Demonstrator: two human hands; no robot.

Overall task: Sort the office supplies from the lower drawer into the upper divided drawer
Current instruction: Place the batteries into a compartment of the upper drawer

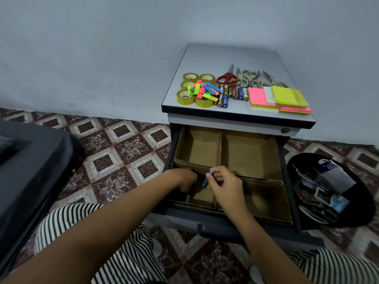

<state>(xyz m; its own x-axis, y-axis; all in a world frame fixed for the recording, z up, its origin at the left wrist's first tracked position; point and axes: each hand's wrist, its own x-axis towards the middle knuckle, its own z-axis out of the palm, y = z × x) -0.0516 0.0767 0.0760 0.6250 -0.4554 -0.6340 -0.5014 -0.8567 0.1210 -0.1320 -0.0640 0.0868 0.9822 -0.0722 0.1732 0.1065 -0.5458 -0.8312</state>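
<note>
The upper drawer (287,181) stands pulled out, lined with cardboard dividers (221,148) that form several compartments. My right hand (223,187) pinches a blue battery (206,181) upright over the front-left compartment. My left hand (184,180) reaches down into that same compartment, its fingers hidden below the divider. On the cabinet top (235,58) lie tape rolls (185,97), coloured flags (203,90), more batteries (231,93), scissors (227,76) and sticky-note pads (281,99).
A black bin (303,212) with paper scraps stands on the tiled floor right of the cabinet. A dark piece of furniture (30,171) fills the left. My striped-trousered knees (82,232) sit in front of the drawer's handle (217,230).
</note>
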